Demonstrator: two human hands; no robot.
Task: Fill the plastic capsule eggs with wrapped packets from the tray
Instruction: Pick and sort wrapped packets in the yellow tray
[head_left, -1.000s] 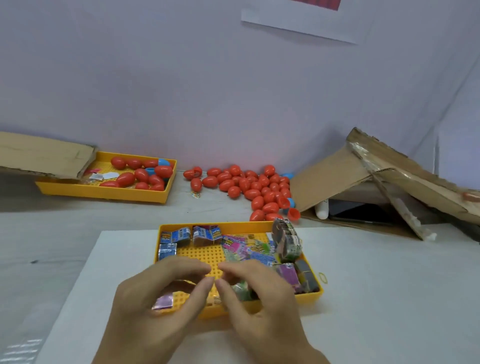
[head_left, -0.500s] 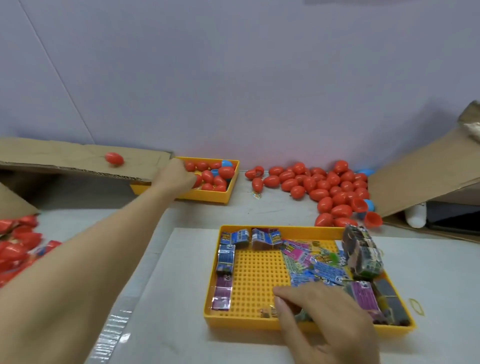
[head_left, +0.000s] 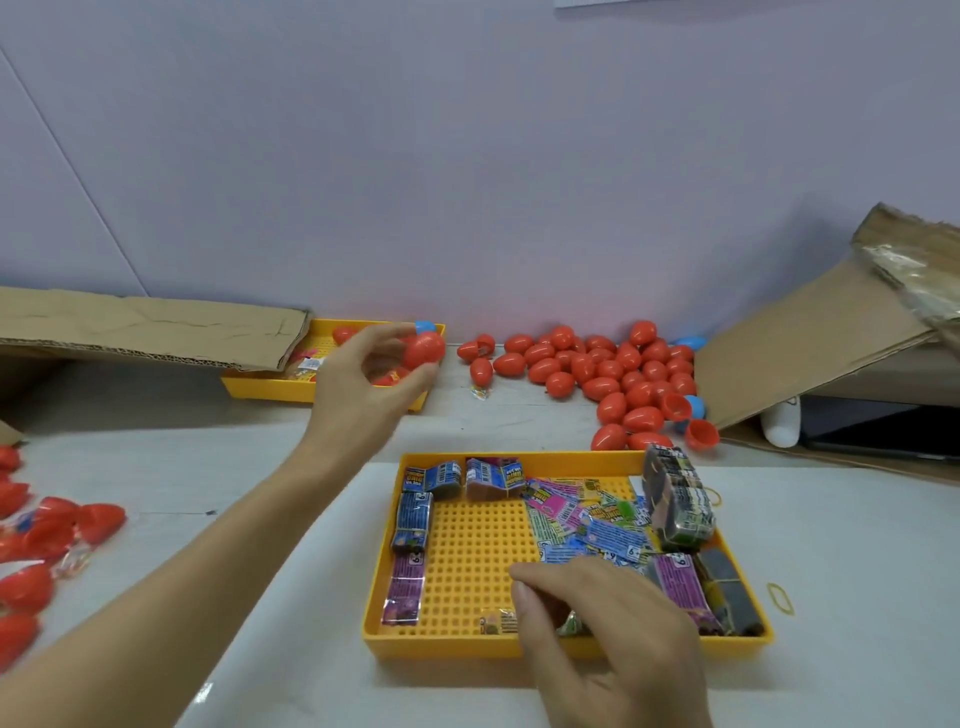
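A yellow pegged tray (head_left: 467, 644) in front of me holds several wrapped packets (head_left: 597, 525) in blue, pink and purple. My right hand (head_left: 602, 623) rests in the tray's near side with fingers curled over a small packet (head_left: 571, 623). My left hand (head_left: 363, 384) is raised over the far yellow tray (head_left: 270, 389) and pinches a red capsule egg (head_left: 425, 349) between thumb and fingertips. A heap of red capsule eggs (head_left: 608, 374) lies by the wall.
Cardboard sheets lie at the back left (head_left: 145, 327) and lean at the right (head_left: 810, 343). More red eggs (head_left: 47, 540) sit at the left edge. A banded packet bundle (head_left: 675, 499) stands in the tray's right corner. A yellow rubber band (head_left: 781, 598) lies right of it.
My left hand went from the near tray to the far tray, then lifted out with a red egg. My right hand stayed in the near tray.
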